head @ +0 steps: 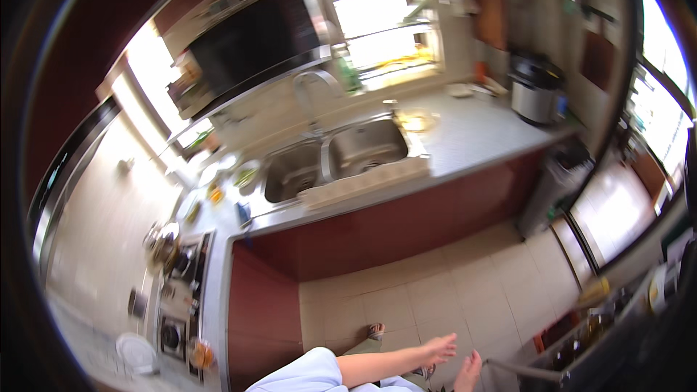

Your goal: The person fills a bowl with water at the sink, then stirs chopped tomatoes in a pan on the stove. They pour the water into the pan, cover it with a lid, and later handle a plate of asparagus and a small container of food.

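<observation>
My left hand (440,349) reaches across the lower middle of the view, its fingers spread and nothing in them. A light blue short sleeve (305,371) covers that upper arm. My right hand (468,373) rises from the bottom edge, extended and seemingly holding nothing; part of it is cut off. Just right of it is the end of a metal bar (525,371) on a dark rack or cart (599,367); I cannot tell whether they touch. Below the hands are my sandalled feet (375,331) on the tiled floor (435,294).
A double-bowl steel sink (367,144) with a curved faucet (313,87) is set in the counter (468,130). A gas stove (173,332) lies left. An electric cooker (536,90) stands right, above a grey bin (550,190). Bottles (588,332) crowd the rack.
</observation>
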Demonstrator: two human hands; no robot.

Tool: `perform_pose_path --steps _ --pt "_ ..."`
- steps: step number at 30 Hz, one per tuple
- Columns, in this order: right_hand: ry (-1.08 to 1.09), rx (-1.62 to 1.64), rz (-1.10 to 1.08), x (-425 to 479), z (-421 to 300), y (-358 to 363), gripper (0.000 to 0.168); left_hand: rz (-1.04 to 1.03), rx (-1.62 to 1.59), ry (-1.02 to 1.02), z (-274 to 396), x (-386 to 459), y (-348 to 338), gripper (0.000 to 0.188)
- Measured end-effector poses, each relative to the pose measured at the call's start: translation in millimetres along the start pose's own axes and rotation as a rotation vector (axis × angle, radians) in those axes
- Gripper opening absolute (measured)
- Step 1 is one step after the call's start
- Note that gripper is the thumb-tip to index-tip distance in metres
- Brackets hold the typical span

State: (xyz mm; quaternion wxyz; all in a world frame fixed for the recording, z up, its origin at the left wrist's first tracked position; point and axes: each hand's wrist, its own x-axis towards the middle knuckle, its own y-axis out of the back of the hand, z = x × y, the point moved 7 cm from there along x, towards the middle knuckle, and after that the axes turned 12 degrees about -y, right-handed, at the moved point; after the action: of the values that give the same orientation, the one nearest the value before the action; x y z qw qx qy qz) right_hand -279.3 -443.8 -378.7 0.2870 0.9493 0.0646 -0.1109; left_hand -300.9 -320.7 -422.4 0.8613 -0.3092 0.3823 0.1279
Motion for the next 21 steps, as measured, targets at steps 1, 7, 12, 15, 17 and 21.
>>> perform_pose_path --steps 1,7,12,15,17,21 --pt "0.156 0.062 -0.066 -4 -45 -18 0.034 0.047 -0.024 -0.061 11 -25 -17 0.05" --pt "-0.076 0.495 -1.14 4 -120 -197 0.031 0.379 -0.457 -0.389 82 -18 111 0.061" --pt "0.313 0.113 -1.417 -64 -266 -256 0.052 0.565 -0.739 -0.748 170 -100 250 0.062" --pt "0.295 0.164 -1.635 -87 -314 -297 0.043 0.596 -0.701 -0.815 181 -144 335 0.056" --pt "0.142 0.179 -1.612 -88 -326 -329 0.04 0.603 -0.723 -0.833 188 -182 375 0.043" --pt "0.014 0.246 -1.529 -77 -328 -403 0.032 0.774 -0.758 -0.876 176 -216 440 0.033"
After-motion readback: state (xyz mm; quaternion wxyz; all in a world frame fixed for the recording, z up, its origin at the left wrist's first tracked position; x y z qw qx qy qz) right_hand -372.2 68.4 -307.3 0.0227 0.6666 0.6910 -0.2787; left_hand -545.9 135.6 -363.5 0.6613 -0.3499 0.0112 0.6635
